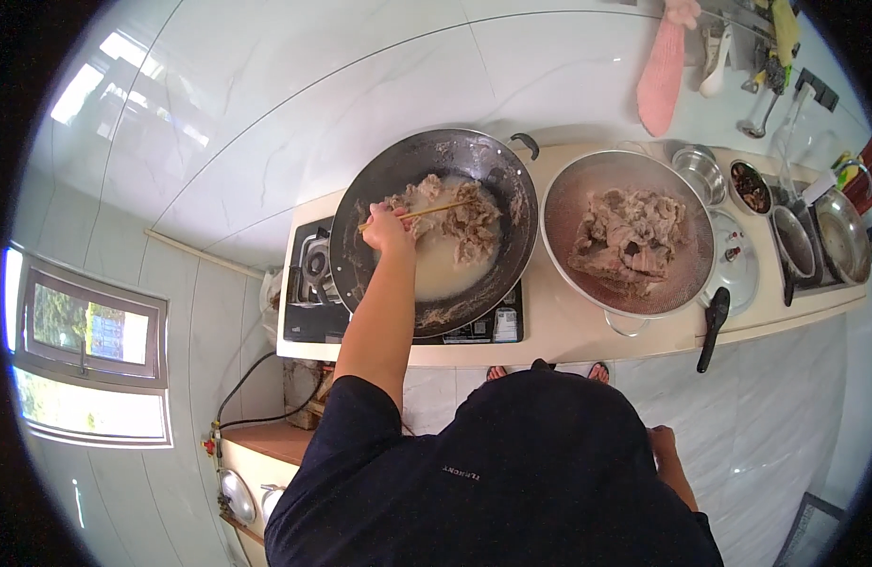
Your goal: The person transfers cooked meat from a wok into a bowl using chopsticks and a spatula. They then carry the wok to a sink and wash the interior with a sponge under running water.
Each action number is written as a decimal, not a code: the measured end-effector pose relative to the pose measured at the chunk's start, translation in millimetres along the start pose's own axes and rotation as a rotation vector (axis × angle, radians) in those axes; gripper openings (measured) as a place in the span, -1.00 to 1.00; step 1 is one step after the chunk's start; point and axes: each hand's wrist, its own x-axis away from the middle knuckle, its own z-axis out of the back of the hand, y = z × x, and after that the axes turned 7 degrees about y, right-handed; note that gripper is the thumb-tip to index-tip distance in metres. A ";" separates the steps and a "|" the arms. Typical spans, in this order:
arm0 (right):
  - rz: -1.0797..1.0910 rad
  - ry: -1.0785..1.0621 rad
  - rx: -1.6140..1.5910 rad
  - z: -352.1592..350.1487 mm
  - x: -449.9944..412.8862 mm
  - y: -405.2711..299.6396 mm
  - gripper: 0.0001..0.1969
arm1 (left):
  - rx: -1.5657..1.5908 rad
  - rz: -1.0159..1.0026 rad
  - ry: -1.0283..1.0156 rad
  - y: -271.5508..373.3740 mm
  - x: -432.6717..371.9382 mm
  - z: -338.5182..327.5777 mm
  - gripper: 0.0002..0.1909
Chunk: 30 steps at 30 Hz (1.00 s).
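My left hand (388, 225) grips a pair of wooden chopsticks (439, 209) over a large dark wok (425, 152) on the gas hob. The chopstick tips reach chunks of cooked meat (471, 220) on the wok's right side. Cloudy pale broth (439, 266) lies in the bottom, and residue clings to the wok's wall. Beside the wok, a wide mesh strainer (585, 290) holds a pile of cooked meat (631, 237), with steam over it. My right hand (663, 443) hangs low by my side, away from the counter; its fingers are partly hidden by my shirt.
A glass pot lid (744, 273) with a black handle (712, 329) lies partly under the strainer. Behind it stand a steel pot (698, 177) and a bowl of dark pieces (750, 188). A sink (808, 276) with pans is at the far right. Utensils and a pink mitt (660, 85) hang on the wall.
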 end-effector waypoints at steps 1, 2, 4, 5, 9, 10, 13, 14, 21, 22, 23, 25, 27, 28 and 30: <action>-0.007 -0.001 -0.005 -1.3 -7.2 14.0 -0.73 | 0.047 0.027 0.005 0.6 -3.9 -1.1 -0.69; 0.100 -0.038 -0.004 -3.5 -31.5 45.9 -0.73 | 0.044 0.035 -0.014 1.6 -1.5 -8.8 -0.69; 0.164 -0.047 -0.021 -5.6 -30.0 36.6 -0.73 | 0.088 0.090 -0.040 10.3 -1.0 -3.2 -0.68; 0.195 -0.049 -0.031 -5.3 -27.7 31.6 -0.72 | 0.087 0.088 -0.045 14.6 0.6 -1.1 -0.68; -0.025 0.029 -0.165 -2.0 -9.4 -7.8 -0.73 | 0.082 0.063 -0.074 34.3 -4.6 15.4 -0.67; -0.001 0.021 -0.124 -1.1 -8.8 -11.6 -0.73 | 0.121 0.063 -0.086 38.0 -9.6 18.8 -0.67; 0.039 0.022 -0.085 0.6 -6.8 -15.3 -0.76 | 0.140 0.046 -0.081 51.4 -14.0 27.2 -0.65; 0.043 0.041 -0.068 1.9 -4.9 -15.9 -0.73 | 0.178 0.053 -0.087 54.8 -17.3 30.3 -0.64; -0.047 0.008 -0.155 1.3 -20.5 0.2 -0.76 | 0.228 -0.009 -0.095 90.7 -0.6 41.4 -0.60; -0.047 0.006 -0.157 -0.1 -23.0 2.7 -0.76 | 0.216 -0.020 -0.073 93.2 0.6 42.5 -0.60; -0.056 0.006 -0.155 -1.4 -25.5 5.3 -0.77 | 0.203 -0.030 -0.052 95.2 1.2 42.7 -0.59; -0.067 0.002 -0.158 -3.6 -25.3 3.6 -0.79 | 0.198 -0.032 -0.052 98.2 -2.3 45.2 -0.59; -0.041 -0.010 -0.105 -4.4 -25.0 1.9 -0.77 | 0.218 -0.051 -0.040 99.8 -0.9 45.2 -0.59; -0.047 -0.007 -0.113 -7.1 -24.6 1.0 -0.77 | 0.222 -0.055 -0.065 98.4 -6.6 43.5 -0.60; -0.066 0.020 -0.194 -13.8 -24.4 3.6 -0.73 | 0.222 -0.058 -0.107 103.4 -5.9 32.7 -0.61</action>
